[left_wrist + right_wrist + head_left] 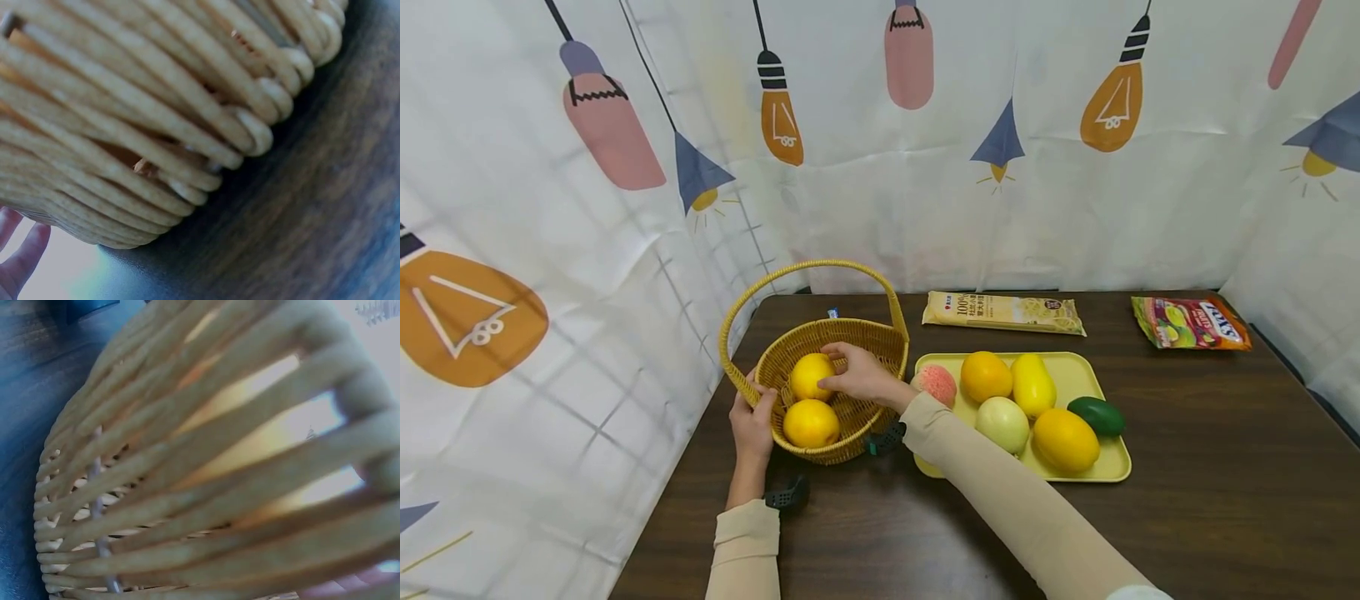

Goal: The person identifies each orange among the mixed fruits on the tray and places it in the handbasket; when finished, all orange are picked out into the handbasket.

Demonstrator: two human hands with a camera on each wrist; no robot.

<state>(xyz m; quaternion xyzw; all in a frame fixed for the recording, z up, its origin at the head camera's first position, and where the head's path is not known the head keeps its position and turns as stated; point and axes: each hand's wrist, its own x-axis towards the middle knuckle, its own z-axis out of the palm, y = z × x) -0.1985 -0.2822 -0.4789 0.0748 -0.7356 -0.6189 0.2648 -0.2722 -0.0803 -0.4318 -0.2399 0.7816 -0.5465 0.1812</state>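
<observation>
A yellow wicker basket [831,454] with a tall arched handle stands at the left of the table. My left hand [752,421] grips its left rim near the foot of the handle, and in the left wrist view fingertips [28,253] show beside the weave. Inside the basket lie two oranges, a rear orange [808,375] and a front orange [811,425]. Reaching over the right rim, my right hand [861,375] pinches the rear orange between thumb and fingers. Woven basket wall [187,487] fills most of the right wrist view, hiding most of that hand.
Right of the basket, a yellow tray [1112,467] holds a peach [936,383], an orange [985,377], a pear-shaped yellow fruit [1032,385] and several other fruits. Behind it lies a noodle packet [1003,313]. A snack bag [1191,323] lies at the back right.
</observation>
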